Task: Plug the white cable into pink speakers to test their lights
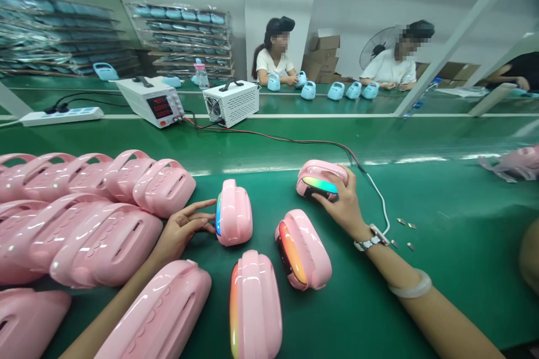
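Observation:
Several pink handled devices with glowing light panels lie on the green belt (pixel 442 224). My left hand (pixel 183 229) rests open beside one pink device (pixel 234 213), fingertips touching its lit blue edge. My right hand (pixel 343 205) is wrapped round another pink device (pixel 320 178), whose panel glows green and blue; a red and white cable (pixel 377 190) runs to it. Two more lit pink devices (pixel 303 249) (pixel 255 305) lie between my arms, glowing orange. I wear a watch (pixel 370 240) and a pale bracelet on my right arm.
A pile of pink devices (pixel 84 207) fills the left side. A power supply (pixel 151 102), a white box with a fan (pixel 231 102) and a power strip (pixel 61 116) stand behind. Two seated people handle blue devices (pixel 337 91) at the far belt. Small metal pieces (pixel 406 224) lie to the right.

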A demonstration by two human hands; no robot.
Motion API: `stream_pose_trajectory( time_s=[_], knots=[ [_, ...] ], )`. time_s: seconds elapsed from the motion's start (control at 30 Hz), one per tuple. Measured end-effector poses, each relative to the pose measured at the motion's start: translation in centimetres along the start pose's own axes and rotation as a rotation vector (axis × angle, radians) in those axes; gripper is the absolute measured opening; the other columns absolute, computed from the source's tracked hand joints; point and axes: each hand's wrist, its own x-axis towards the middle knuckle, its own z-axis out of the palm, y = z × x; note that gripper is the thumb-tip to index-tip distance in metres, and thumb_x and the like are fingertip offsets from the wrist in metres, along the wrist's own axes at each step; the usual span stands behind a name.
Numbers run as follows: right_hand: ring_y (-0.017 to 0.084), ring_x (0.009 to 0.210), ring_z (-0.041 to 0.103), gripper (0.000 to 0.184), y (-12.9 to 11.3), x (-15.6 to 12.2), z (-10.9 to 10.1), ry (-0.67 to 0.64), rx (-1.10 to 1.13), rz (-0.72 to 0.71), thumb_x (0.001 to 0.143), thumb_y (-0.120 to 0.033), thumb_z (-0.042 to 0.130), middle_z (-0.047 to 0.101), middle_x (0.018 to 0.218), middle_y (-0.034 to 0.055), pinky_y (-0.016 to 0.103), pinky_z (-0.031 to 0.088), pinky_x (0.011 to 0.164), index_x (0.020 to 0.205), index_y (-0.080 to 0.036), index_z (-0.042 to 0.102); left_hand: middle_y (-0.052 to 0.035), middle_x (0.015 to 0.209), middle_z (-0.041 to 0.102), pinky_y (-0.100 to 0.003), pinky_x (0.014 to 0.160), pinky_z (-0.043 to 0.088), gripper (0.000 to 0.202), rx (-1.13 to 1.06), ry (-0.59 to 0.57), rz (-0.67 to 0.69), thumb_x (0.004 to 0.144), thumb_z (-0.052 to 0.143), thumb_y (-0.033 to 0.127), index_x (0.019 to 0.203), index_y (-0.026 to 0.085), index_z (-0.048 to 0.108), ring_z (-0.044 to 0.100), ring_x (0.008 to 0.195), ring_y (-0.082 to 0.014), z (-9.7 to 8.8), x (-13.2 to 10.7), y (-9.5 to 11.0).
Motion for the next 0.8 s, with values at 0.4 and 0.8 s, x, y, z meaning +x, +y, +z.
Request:
stream_pose_trajectory(
  time_s=[0.4, 0.8],
  knots=[
    [0.034, 0.125, 0.042, 0.044, -0.2, 0.1, 0.1, 0.004, 0.0, 0.012, 0.082, -0.043, 0.064, 0.033, 0.135, 0.0135, 0.052, 0.043, 0.102, 0.12, -0.023, 0.055, -0.007, 0.081, 0.071, -0.021, 0.065, 0.05, 0.054, 0.017, 0.033, -0.017, 0.064, 0.081, 0.037, 0.109, 0.014, 0.062, 0.063, 0.066, -0.015, 0.5, -0.2, 0.7],
    [0.032, 0.125, 0.045, 0.045, -0.4, 0.1, 0.0, -0.067, 0.087, 0.062, 0.082, -0.033, 0.065, 0.031, 0.138, 0.012, 0.047, 0.046, 0.101, 0.124, -0.023, 0.053, -0.0063, 0.085, 0.071, -0.026, 0.07, 0.053, 0.048, 0.142, 0.059, 0.006, 0.073, 0.073, 0.043, 0.113, 0.019, 0.062, 0.066, 0.075, -0.0206, -1.5, 0.2, -0.8]
  ],
)
